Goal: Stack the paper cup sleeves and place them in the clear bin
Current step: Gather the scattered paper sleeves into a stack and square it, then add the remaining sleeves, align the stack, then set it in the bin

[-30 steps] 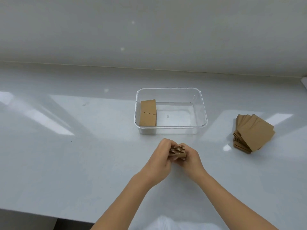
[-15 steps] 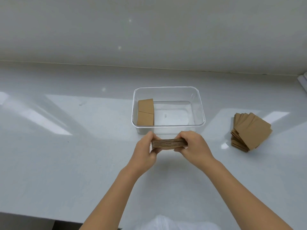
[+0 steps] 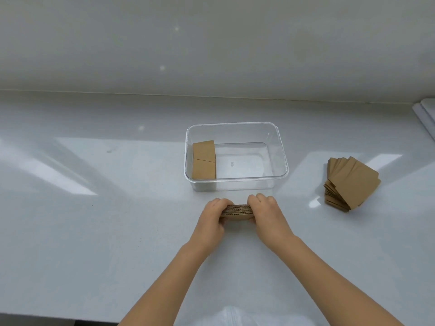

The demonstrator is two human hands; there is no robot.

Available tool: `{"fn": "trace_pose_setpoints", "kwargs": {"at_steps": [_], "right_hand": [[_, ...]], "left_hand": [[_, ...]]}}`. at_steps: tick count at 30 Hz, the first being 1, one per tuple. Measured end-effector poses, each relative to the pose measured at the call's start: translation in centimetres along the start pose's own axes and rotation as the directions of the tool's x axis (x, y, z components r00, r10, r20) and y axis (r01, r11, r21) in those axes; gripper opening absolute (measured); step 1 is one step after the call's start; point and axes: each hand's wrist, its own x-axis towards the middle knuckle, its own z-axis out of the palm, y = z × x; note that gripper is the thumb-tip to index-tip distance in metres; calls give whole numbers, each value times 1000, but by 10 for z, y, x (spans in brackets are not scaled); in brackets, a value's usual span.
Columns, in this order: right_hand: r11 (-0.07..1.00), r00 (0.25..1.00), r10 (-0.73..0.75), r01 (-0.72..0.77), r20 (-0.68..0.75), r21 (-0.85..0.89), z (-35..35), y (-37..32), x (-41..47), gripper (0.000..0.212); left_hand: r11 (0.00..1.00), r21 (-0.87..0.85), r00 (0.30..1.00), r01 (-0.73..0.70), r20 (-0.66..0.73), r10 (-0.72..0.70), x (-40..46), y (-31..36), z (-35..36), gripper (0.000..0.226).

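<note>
A flat stack of brown cardboard cup sleeves [image 3: 237, 211] is pinched between both hands just in front of the clear bin [image 3: 281, 161]. My left hand [image 3: 213, 220] grips its left end and my right hand [image 3: 268, 216] grips its right end. Only the stack's ribbed near edge shows between the fingers. Inside the bin, brown sleeves [image 3: 204, 160] stand against the left wall. A fanned pile of loose sleeves [image 3: 350, 183] lies on the counter to the right of the bin.
The white counter [image 3: 94, 231] runs back to a grey wall. Something white [image 3: 427, 116] lies at the far right edge. The counter's front edge is near the bottom left of the view.
Both hands turned the held stack from end-on to lengthwise, spread to its two ends, and brought it closer to the bin's front wall.
</note>
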Motion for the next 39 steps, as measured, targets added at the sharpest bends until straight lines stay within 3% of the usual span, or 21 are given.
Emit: {"fn": "trace_pose_setpoints", "kwargs": {"at_steps": [8, 14, 16, 18, 21, 23, 27, 29, 31, 33, 39], "right_hand": [[999, 999, 35, -36, -19, -36, 2, -3, -2, 27], [999, 1000, 27, -26, 11, -46, -5, -5, -3, 25], [999, 999, 34, -33, 16, -6, -12, -5, -7, 20], [990, 996, 94, -94, 8, 103, -23, -4, -18, 20], [929, 982, 190, -186, 19, 321, -47, 2, -35, 21], [860, 972, 230, -221, 37, 460, -66, 5, -46, 30], [560, 958, 259, -253, 123, 789, -91, 10, -61, 25], [408, 953, 263, -252, 151, 878, -95, 18, -64, 32], [245, 958, 233, -225, 168, 943, -96, 31, -66, 34], [151, 960, 213, -217, 182, 964, -96, 48, -68, 31], [283, 940, 267, -286, 211, 915, -113, 109, -69, 29]], "left_hand": [[999, 31, 999, 17, -29, -17, 4, 0, 2, 40], [1000, 17, 994, 14, 107, -16, 8, 2, -10, 28], [999, -32, 988, 11, 156, -5, 11, 6, -15, 23], [988, -146, 991, 43, 135, -23, 10, 18, -19, 31], [859, -469, 979, 203, 117, -167, 14, 47, -24, 39], [755, -616, 974, 224, 159, -160, 19, 65, -22, 32], [387, -873, 954, 298, 266, -136, 23, 108, -3, 45], [421, -847, 946, 323, 291, -139, 24, 127, 10, 46], [558, -757, 936, 339, 331, -120, 29, 141, 22, 39], [653, -668, 920, 358, 373, -122, 37, 152, 34, 36], [646, -641, 901, 415, 386, -196, 64, 188, 74, 27]]}}
